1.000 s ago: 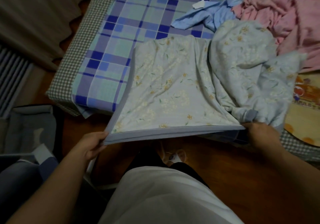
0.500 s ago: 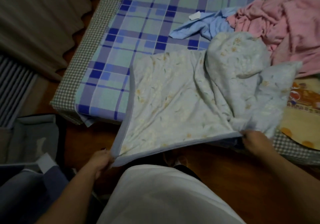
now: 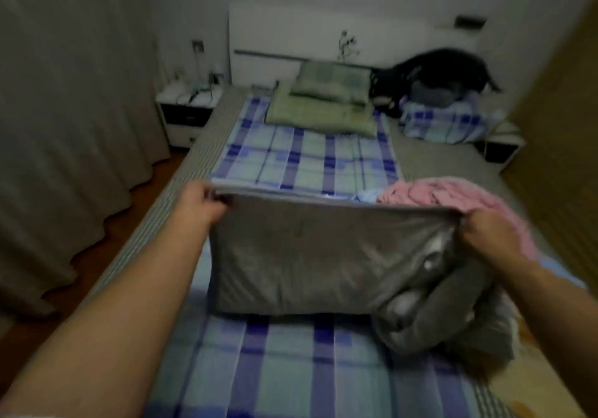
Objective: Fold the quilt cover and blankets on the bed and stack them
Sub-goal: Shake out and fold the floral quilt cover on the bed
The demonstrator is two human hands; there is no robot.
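Observation:
The pale floral quilt cover (image 3: 310, 255) hangs as a taut panel above the bed (image 3: 291, 369), its shaded side toward me. My left hand (image 3: 202, 202) grips its upper left corner. My right hand (image 3: 485, 231) grips the upper right corner, where the rest of the cover bunches down in a heap (image 3: 437, 314) onto the mattress. A crumpled pink blanket (image 3: 459, 197) lies behind the cover on the right, and a bit of light blue cloth (image 3: 367, 194) shows beside it.
Two green pillows (image 3: 323, 103) lie at the head of the bed, with a plaid pillow (image 3: 443, 119) and dark clothing (image 3: 437, 71) at the right. A nightstand (image 3: 186, 110) stands at the far left, curtains (image 3: 64, 126) along the left wall, and a yellow printed mat (image 3: 534, 378) at the lower right.
My view has swung up from the bed's foot to the whole bed. Both hands have raised the cover's near edge off the mattress and carried it forward over the bed.

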